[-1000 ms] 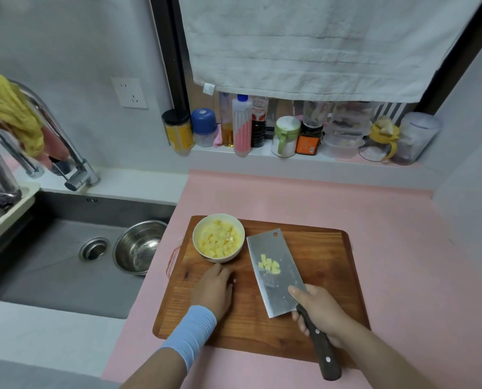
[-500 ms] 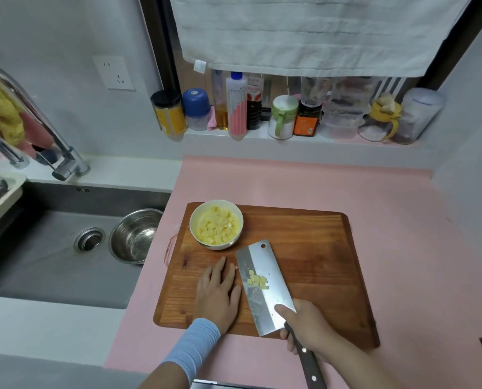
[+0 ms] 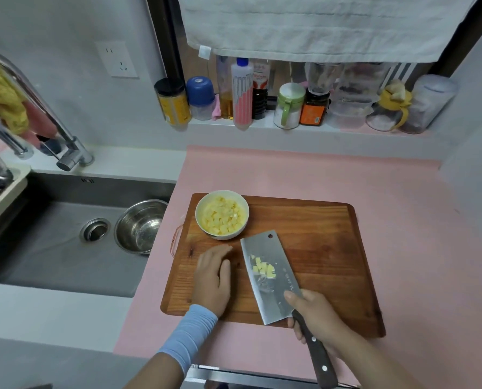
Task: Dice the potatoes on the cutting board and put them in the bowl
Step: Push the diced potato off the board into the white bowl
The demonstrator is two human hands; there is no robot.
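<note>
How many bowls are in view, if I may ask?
2: a white bowl of diced potato on the cutting board, a steel bowl in the sink. The rack may hide more.

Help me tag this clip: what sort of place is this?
Probably a home kitchen: a steel sink with a tap, a row of jars and bottles, and a wooden cutting board.

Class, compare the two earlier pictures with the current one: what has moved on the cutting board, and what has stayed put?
The steel cleaver, carrying pale yellow potato cubes, drew back from beside the white bowl toward the person. The right hand kept gripping its dark handle; nothing was let go. The left hand stayed flat on the brown wooden cutting board, and the bowl kept its far left corner.
</note>
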